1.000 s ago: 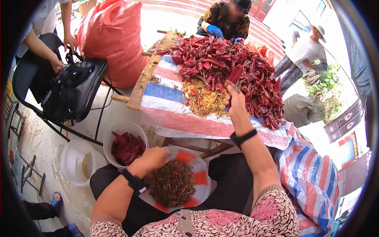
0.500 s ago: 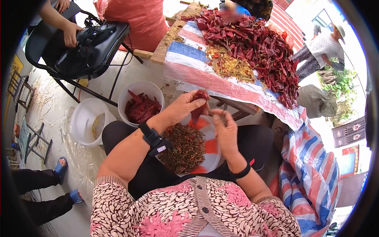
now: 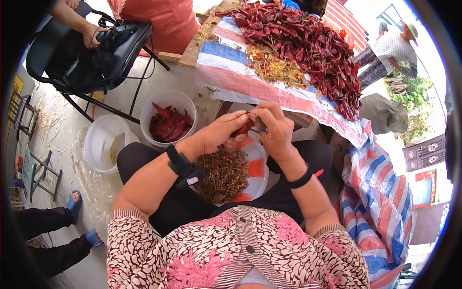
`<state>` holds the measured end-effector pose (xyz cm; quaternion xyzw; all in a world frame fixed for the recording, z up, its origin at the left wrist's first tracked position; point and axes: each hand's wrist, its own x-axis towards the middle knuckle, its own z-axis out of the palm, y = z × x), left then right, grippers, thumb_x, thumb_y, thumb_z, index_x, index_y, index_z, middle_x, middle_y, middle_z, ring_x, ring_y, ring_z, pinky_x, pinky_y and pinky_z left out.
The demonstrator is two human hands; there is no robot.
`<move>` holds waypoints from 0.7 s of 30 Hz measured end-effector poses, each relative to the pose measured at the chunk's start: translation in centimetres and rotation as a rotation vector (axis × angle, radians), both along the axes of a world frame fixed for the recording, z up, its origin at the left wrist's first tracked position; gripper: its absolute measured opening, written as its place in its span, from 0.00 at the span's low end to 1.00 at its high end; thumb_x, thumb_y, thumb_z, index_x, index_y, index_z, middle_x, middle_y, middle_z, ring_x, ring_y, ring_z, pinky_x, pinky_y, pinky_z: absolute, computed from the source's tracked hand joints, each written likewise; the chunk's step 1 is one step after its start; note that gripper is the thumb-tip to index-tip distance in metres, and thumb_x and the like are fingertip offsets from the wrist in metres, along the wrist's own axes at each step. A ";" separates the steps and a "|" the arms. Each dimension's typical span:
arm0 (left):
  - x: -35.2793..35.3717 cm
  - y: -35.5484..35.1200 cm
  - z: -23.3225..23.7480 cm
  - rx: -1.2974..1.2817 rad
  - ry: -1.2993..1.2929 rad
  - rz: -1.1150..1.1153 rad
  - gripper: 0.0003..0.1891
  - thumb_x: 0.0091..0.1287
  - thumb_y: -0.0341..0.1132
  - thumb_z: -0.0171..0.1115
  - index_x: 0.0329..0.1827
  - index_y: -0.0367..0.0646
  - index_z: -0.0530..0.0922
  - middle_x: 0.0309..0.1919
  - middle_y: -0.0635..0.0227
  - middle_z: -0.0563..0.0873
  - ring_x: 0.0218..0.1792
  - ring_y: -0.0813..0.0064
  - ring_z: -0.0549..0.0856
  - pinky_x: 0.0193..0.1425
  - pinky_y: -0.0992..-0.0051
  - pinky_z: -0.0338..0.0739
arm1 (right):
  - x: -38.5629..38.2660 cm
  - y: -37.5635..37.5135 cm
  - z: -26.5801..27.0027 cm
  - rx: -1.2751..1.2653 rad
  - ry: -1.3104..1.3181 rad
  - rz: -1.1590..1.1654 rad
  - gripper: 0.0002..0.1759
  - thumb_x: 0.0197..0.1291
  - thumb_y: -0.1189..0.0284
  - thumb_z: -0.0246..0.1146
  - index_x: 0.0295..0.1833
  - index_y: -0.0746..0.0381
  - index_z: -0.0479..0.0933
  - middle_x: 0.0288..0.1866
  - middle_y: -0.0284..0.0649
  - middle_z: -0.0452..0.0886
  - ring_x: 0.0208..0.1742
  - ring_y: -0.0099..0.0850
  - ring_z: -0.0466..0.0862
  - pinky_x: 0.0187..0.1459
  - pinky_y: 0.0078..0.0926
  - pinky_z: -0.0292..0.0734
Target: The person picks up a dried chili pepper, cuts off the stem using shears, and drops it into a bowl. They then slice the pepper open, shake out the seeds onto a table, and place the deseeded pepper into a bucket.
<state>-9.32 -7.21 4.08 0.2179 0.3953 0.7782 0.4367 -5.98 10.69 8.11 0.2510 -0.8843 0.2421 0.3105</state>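
My left hand [image 3: 224, 131] is closed around a dried red chili pepper [image 3: 247, 126], held above my lap. The fingers of my right hand [image 3: 275, 126] pinch at the pepper's upper end, so the two hands meet there. Part of the pepper is hidden behind my fingers. Below them, between my knees, a wide basin [image 3: 258, 180] with red patches holds a heap of dry pepper stems [image 3: 222, 176]. To the left, a white bucket [image 3: 192, 105] contains several whole dried red peppers [image 3: 169, 124].
A striped sheet [image 3: 224, 72] on the table ahead bears a big pile of dried peppers [image 3: 298, 43] and yellow seeds [image 3: 276, 67]. Another white bucket [image 3: 96, 149] stands left. A black chair [image 3: 120, 72], a red sack [image 3: 163, 29] and other people are around.
My right hand has moved in to the pepper and closed at its end; before, it was slightly apart. The pepper has tilted, and the view has shifted slightly.
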 end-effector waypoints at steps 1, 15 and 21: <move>-0.1 -0.1 0.0 -0.016 0.036 0.006 0.14 0.78 0.44 0.44 0.55 0.45 0.67 0.20 0.79 0.65 0.18 0.87 0.61 0.20 0.84 0.55 | -0.1 0.1 0.2 0.038 -0.027 -0.012 0.11 0.49 0.82 0.63 0.39 0.60 0.75 0.37 0.39 0.76 0.32 0.38 0.81 0.30 0.31 0.75; -0.5 -1.6 2.0 -0.137 0.256 0.029 0.13 0.77 0.42 0.46 0.55 0.45 0.71 0.20 0.81 0.63 0.19 0.89 0.60 0.21 0.84 0.54 | 0.5 -2.3 -0.4 -1.527 -1.052 0.204 0.09 0.67 0.66 0.60 0.35 0.58 0.75 0.24 0.25 0.71 0.16 0.13 0.63 0.17 0.14 0.55; -0.4 -1.5 2.1 -0.236 0.488 0.117 0.12 0.77 0.40 0.48 0.52 0.43 0.74 0.24 0.80 0.69 0.22 0.90 0.64 0.24 0.86 0.59 | 0.6 -2.7 -0.7 -1.674 -1.098 0.093 0.09 0.68 0.66 0.59 0.35 0.58 0.74 0.24 0.25 0.71 0.16 0.13 0.63 0.17 0.14 0.57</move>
